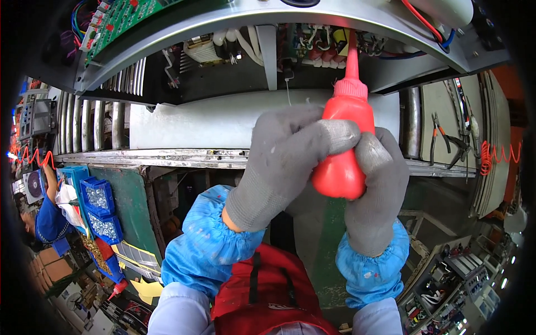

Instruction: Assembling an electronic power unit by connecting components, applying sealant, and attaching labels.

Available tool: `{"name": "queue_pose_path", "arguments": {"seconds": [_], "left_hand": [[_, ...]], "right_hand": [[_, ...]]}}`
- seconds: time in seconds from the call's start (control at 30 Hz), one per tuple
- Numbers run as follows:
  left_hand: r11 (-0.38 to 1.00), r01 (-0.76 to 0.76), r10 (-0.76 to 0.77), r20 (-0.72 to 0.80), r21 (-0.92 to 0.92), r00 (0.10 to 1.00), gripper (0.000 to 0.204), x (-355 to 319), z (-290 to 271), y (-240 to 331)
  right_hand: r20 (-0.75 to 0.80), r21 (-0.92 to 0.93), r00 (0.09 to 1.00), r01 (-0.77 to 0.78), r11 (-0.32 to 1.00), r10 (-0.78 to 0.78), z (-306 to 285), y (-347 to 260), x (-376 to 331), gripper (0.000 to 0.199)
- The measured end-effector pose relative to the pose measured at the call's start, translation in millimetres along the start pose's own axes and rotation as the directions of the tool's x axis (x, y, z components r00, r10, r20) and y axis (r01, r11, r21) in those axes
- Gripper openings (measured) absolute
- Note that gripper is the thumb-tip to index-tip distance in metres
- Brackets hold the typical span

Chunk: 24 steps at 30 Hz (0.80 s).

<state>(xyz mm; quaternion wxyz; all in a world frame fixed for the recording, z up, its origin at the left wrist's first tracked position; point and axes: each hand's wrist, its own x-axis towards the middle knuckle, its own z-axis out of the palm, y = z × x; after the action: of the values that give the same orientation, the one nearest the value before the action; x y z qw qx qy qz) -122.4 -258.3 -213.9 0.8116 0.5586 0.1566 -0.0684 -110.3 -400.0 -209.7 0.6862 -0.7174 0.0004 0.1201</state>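
Note:
Both of my grey-gloved hands are closed around a red squeeze bottle (349, 114) with a ribbed collar and a long thin nozzle. My left hand (296, 148) wraps the bottle from the left, its thumb across the front. On the other side, my right hand (377, 178) grips the lower body, thumb pressed against it. The nozzle points away from me into an open metal chassis (268, 53), among wires and small red and yellow parts. Its very tip is hidden by the chassis edge or the parts there.
Under the chassis runs a roller conveyor (117, 125) with a pale board (190, 127). Pliers (436, 139) lie at the right, near a coiled red air hose (491, 159). Blue bins (103, 228) of screws stand at the left, where another person's arm (51, 181) shows. A green circuit board (120, 28) sits top left.

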Motion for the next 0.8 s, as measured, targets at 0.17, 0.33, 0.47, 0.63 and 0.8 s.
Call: {"name": "queue_pose_path", "arguments": {"seconds": [0.17, 0.33, 0.47, 0.63, 0.8], "left_hand": [[0.998, 0.001, -0.002, -0.016, -0.064, 1.0, 0.041, -0.9, 4.7, -0.1], [1.0, -0.024, 0.024, -0.021, -0.011, 0.999, 0.043, -0.4, 0.8, -4.6], [0.998, 0.029, -0.03, 0.014, 0.057, 0.999, 0.042, 1.4, -2.9, 1.7], [0.999, 0.04, -0.04, 0.018, -0.023, 0.999, 0.04, -3.5, -4.1, 7.7], [0.979, 0.116, -0.125, 0.043, 0.167, 0.991, 0.039, -18.3, -13.8, 6.2]], "right_hand": [[-0.008, 0.023, 1.0, -0.019, 1.0, 0.02, 1.3, -1.2, -1.2, 0.025], [-0.03, 0.09, 0.995, -0.092, 0.992, 0.095, 4.6, -7.7, -2.4, 0.028], [-0.035, 0.106, 0.988, -0.144, 0.984, 0.148, 4.5, -12.8, -2.9, 0.027], [-0.016, 0.104, 0.977, -0.211, 0.972, 0.214, 9.1, -19.1, -10.1, 0.026], [-0.081, 0.122, 0.976, -0.19, 0.974, 0.2, 19.0, -16.1, -29.8, 0.025]]}}
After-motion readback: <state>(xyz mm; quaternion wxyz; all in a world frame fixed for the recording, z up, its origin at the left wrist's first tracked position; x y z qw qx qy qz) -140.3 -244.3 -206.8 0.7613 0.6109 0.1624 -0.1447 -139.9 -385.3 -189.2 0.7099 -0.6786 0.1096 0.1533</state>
